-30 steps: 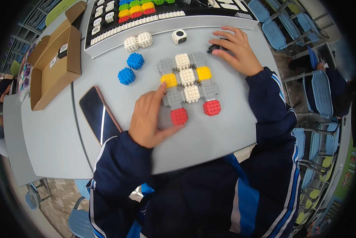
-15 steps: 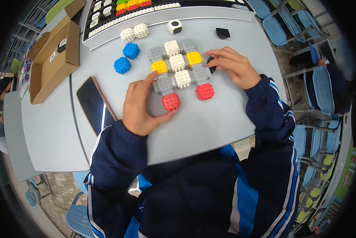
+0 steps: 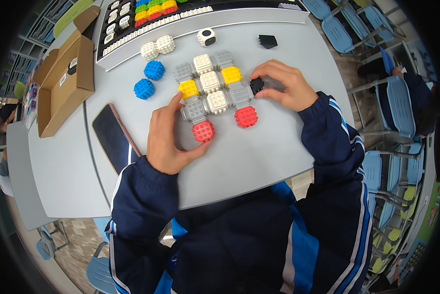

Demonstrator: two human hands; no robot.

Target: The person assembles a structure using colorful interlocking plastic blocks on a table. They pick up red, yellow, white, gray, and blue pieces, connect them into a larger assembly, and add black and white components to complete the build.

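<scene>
My right hand [image 3: 286, 87] pinches black block [image 3: 256, 86], just beside assembly's [image 3: 210, 82] right side. My left hand [image 3: 165, 139], half open, spans left side: index at yellow block [image 3: 188, 89], thumb at red block [image 3: 203, 131]. Attaching step, I judge; calls for aligned studs, steady assembly. Farther left: blue blocks [image 3: 144, 88], phone [image 3: 113, 137].

Looks bright and sharp around the smartphone [image 3: 109, 137], shows a white glare streak on it, bends and darkens far left of it.
</scene>
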